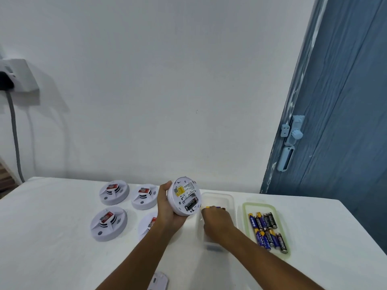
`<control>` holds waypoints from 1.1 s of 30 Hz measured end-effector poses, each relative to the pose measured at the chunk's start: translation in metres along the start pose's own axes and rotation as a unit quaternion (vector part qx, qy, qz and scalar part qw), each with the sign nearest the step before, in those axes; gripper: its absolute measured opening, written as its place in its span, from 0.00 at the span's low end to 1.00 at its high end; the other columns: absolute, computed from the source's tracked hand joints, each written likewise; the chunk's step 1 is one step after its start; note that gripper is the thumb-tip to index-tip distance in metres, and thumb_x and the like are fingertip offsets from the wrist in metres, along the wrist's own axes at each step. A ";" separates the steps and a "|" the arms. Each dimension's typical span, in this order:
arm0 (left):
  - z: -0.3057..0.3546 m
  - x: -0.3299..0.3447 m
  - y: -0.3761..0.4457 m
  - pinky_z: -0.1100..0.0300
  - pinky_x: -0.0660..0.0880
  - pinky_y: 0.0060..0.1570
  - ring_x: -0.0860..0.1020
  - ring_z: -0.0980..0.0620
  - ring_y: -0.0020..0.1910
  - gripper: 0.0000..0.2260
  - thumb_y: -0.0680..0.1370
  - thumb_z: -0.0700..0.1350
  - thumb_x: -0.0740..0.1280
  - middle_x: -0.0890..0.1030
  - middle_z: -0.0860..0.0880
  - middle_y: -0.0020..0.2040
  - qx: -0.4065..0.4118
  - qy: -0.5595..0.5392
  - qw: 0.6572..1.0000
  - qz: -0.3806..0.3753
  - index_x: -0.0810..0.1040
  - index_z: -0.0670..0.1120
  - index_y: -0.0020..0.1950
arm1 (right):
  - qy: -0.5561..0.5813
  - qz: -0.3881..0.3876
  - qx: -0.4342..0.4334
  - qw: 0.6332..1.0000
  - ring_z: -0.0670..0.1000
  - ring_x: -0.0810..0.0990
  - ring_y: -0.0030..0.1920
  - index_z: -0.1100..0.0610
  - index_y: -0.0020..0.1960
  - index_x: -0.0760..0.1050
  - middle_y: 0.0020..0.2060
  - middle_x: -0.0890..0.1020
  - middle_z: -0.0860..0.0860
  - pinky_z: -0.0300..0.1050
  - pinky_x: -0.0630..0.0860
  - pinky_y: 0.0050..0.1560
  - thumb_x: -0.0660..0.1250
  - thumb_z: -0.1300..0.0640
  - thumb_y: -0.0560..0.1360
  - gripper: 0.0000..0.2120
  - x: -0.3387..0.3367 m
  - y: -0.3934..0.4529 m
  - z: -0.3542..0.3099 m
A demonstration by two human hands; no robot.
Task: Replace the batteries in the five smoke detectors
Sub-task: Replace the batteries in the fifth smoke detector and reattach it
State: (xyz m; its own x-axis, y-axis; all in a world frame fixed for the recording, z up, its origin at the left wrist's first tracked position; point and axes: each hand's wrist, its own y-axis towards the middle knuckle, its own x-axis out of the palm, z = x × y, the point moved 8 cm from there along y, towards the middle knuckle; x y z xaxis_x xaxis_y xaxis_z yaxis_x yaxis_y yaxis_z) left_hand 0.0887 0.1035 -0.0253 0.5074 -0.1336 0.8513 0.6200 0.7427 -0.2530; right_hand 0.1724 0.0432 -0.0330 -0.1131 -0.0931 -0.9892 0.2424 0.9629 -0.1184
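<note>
My left hand grips a white smoke detector tilted up, back side facing me, its battery bay open with a black battery inside. My right hand reaches into a clear plastic container and pinches a yellow and purple battery at its fingertips. Three more detectors lie face up on the white table, and a fourth is partly hidden behind my left forearm. A green-rimmed tray to the right holds several batteries.
The white table stands against a white wall. A blue door with a latch is at the right. A wall socket with a cable is at the far left. A white cover piece lies at the near edge.
</note>
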 end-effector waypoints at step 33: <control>-0.004 0.021 -0.009 0.52 0.70 0.51 0.75 0.45 0.46 0.20 0.70 0.57 0.64 0.79 0.41 0.44 -0.028 0.018 0.999 0.010 0.82 0.41 0.46 | 0.575 0.250 -0.066 0.776 0.45 0.80 0.40 0.58 0.42 0.80 0.38 0.83 0.48 0.32 0.73 0.37 0.74 0.67 0.68 0.07 -0.075 -0.032 0.004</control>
State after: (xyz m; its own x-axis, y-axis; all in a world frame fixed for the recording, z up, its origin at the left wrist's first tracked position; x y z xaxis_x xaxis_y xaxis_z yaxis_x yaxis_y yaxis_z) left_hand 0.0963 0.0919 -0.0070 0.5412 -0.1435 0.8285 0.6418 0.7071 -0.2968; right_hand 0.1774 0.0185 0.0446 -0.8406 0.5150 -0.1678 0.4413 0.8307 0.3393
